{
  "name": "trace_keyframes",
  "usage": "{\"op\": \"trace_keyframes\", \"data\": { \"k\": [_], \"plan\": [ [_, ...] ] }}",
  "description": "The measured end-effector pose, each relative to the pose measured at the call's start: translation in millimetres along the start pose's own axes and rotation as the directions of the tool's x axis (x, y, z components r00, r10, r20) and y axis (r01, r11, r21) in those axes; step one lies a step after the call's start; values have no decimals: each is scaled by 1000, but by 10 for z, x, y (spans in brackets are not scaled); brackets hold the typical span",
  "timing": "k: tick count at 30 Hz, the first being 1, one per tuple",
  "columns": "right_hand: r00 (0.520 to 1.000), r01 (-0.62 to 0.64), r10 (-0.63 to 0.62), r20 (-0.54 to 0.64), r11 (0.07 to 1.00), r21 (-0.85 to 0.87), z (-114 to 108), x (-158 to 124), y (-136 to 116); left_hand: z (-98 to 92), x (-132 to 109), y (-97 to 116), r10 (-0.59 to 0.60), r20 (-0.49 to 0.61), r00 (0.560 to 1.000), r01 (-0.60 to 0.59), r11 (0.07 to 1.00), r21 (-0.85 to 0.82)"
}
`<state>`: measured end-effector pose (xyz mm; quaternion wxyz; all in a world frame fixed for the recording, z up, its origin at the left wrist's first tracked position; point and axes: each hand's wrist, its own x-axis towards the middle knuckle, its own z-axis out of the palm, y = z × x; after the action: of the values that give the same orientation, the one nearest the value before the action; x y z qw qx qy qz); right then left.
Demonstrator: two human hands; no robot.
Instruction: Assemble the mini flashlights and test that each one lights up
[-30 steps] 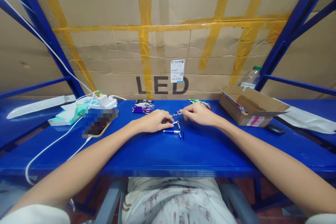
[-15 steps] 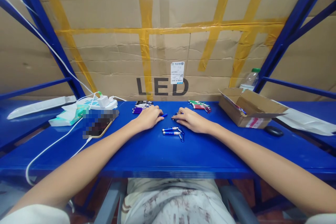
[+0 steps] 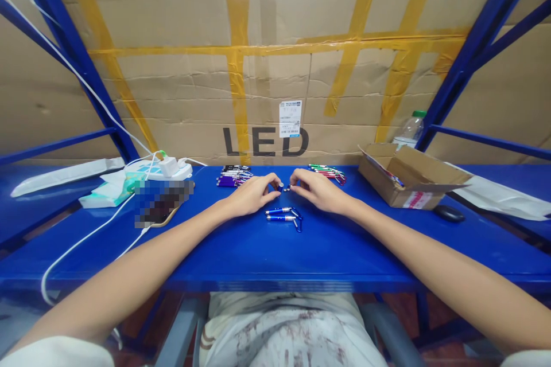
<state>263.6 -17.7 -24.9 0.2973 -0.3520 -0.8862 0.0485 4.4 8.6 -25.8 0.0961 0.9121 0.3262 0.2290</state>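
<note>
My left hand pinches a small blue keychain flashlight at its fingertips, just above the blue table. My right hand is closed in a pinch on a tiny part I cannot make out, held right beside the flashlight's end. Two more blue keychain flashlights lie side by side on the table just below both hands, with their clips pointing right.
A pile of purple flashlights lies behind my left hand, a green and red pile behind my right. An open cardboard box stands at right, with a black mouse and a bottle. Power strip, cable and phone are at left.
Both hands reached back across the table half a second ago, then came together. My left hand now holds a blue flashlight. A second blue flashlight has been laid beside the first.
</note>
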Motion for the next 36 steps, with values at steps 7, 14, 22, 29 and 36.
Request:
{"op": "trace_keyframes", "data": {
  "k": [7, 14, 22, 29, 36],
  "plan": [
    [992, -12, 43, -121, 969, 246, -23, 34, -124, -36, -30, 44, 142, -83, 986, -141, 990, 21],
    [988, 34, 6, -157, 969, 245, -32, 48, -191, -29, -4, 10, 209, -74, 975, -207, 978, 34],
    [985, 47, -1, -175, 964, 263, -39, 48, -197, 15, 17, 5, 186, -92, 978, -191, 980, -47],
    [979, 35, 18, -201, 967, 253, -61, 54, -189, 1, 21, 15, 155, -142, 978, -173, 977, -126],
    [972, 106, -74, -224, 986, 130, -60, 22, -230, -33, 15, 65, 203, -198, 959, -234, 961, -149]
  ]
}}
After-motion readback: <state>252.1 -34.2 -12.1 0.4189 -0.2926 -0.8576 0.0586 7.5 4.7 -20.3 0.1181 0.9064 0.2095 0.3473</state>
